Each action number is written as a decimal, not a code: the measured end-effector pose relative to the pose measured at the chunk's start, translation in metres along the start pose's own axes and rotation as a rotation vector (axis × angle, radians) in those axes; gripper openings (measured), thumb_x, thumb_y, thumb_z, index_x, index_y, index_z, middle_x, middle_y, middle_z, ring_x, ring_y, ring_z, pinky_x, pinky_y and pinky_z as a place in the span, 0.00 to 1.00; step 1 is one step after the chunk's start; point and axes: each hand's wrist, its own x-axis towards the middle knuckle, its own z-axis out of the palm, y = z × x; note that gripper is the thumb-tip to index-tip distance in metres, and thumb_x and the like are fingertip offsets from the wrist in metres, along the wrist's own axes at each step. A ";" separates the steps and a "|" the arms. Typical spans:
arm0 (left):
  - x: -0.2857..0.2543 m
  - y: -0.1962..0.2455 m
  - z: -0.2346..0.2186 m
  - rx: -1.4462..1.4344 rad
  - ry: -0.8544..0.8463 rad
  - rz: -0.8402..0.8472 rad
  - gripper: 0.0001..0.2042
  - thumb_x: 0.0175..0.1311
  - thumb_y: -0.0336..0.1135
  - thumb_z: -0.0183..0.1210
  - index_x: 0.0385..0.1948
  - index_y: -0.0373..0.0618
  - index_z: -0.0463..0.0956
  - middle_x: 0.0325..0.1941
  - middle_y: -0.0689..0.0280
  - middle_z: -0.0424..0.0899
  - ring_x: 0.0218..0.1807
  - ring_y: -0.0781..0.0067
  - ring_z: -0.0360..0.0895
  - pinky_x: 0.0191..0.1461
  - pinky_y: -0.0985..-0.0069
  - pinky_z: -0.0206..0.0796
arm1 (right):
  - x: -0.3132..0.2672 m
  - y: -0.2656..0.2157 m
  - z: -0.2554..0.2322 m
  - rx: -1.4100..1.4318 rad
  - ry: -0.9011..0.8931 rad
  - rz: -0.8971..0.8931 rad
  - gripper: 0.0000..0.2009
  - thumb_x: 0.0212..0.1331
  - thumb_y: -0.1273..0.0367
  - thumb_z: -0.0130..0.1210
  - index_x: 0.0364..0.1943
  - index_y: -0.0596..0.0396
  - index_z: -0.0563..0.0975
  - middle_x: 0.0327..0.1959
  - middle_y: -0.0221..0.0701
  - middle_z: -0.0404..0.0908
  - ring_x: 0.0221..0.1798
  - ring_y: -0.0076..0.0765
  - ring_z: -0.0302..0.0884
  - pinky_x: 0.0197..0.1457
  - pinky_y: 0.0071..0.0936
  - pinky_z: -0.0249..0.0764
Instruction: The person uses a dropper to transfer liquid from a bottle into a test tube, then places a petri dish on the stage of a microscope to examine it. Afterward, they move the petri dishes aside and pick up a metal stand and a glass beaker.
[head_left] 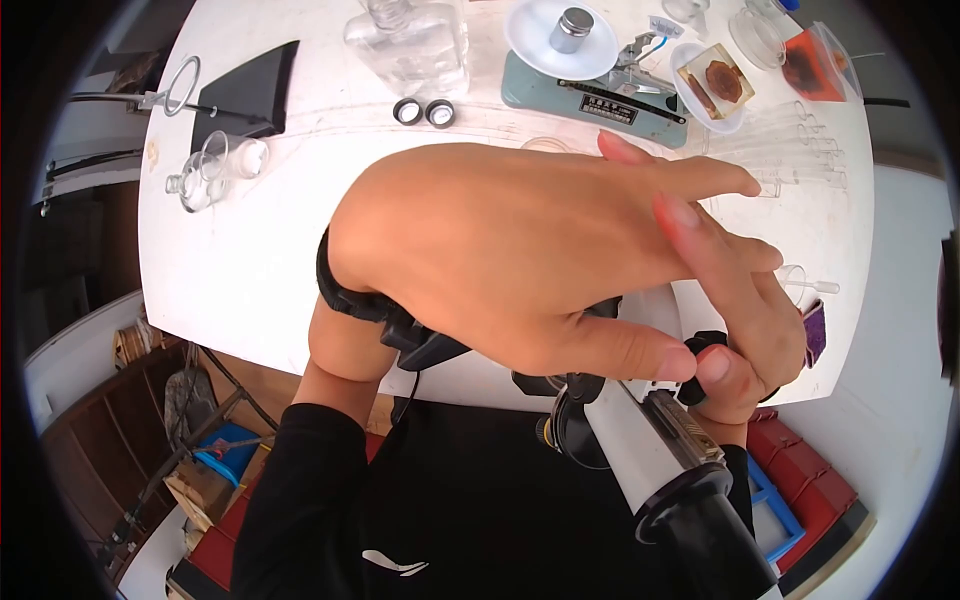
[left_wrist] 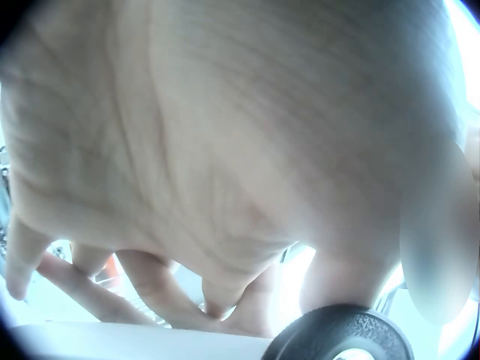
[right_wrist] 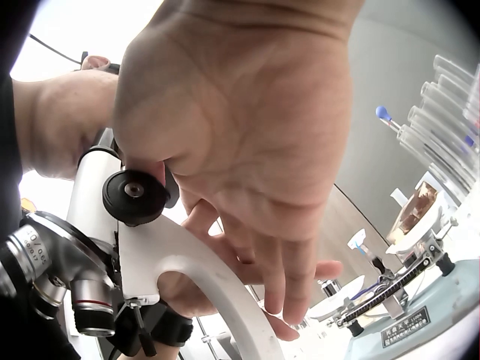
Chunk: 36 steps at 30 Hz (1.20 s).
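Note:
A white microscope (head_left: 625,445) stands against the person's front, its black eyepiece tube tilted toward them. The left hand (head_left: 490,240) spans over it, fingers extended to the right; in the left wrist view its thumb rests at a black knob (left_wrist: 341,334). On the other side is the right hand (head_left: 765,325), partly behind the left fingers. Seen from the right wrist, the right hand (right_wrist: 247,127) has its thumb at a round black knob (right_wrist: 135,196) and its other fingers fairly straight beside the white curved arm (right_wrist: 214,281). Left fingers show behind that arm.
Behind the hands stand a teal balance (head_left: 600,110) with a metal weight (head_left: 571,30) and a clear bottle (head_left: 410,45). Two black caps (head_left: 424,112) lie nearby. Test tubes (head_left: 800,150) are at the right, small glassware (head_left: 215,170) and a ring stand (head_left: 240,105) at the left.

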 end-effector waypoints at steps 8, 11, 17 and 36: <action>-0.004 0.002 -0.027 -0.083 -0.179 0.025 0.23 0.67 0.42 0.53 0.61 0.43 0.66 0.57 0.48 0.71 0.53 0.47 0.73 0.56 0.65 0.66 | 0.005 -0.007 -0.011 0.081 -0.082 0.170 0.28 0.65 0.57 0.42 0.58 0.70 0.73 0.55 0.55 0.75 0.61 0.52 0.72 0.70 0.46 0.57; 0.006 -0.009 -0.014 0.033 -0.273 -0.049 0.32 0.69 0.49 0.50 0.65 0.30 0.59 0.71 0.41 0.52 0.58 0.44 0.70 0.62 0.63 0.63 | 0.004 -0.007 -0.009 0.087 -0.064 0.191 0.27 0.64 0.59 0.42 0.58 0.70 0.72 0.56 0.54 0.75 0.61 0.52 0.71 0.70 0.46 0.56; 0.004 -0.001 -0.013 -0.069 -0.157 -0.027 0.21 0.67 0.43 0.54 0.56 0.39 0.69 0.51 0.52 0.72 0.47 0.49 0.73 0.51 0.64 0.66 | 0.002 0.000 -0.008 0.044 -0.003 0.113 0.30 0.67 0.53 0.41 0.57 0.71 0.73 0.53 0.53 0.77 0.57 0.51 0.74 0.66 0.45 0.62; 0.000 0.011 -0.019 0.084 -0.168 -0.058 0.21 0.66 0.44 0.55 0.50 0.32 0.71 0.61 0.48 0.68 0.48 0.46 0.76 0.52 0.65 0.70 | -0.001 -0.007 -0.001 0.019 -0.054 0.150 0.32 0.66 0.50 0.42 0.57 0.70 0.72 0.54 0.54 0.76 0.57 0.52 0.75 0.65 0.43 0.63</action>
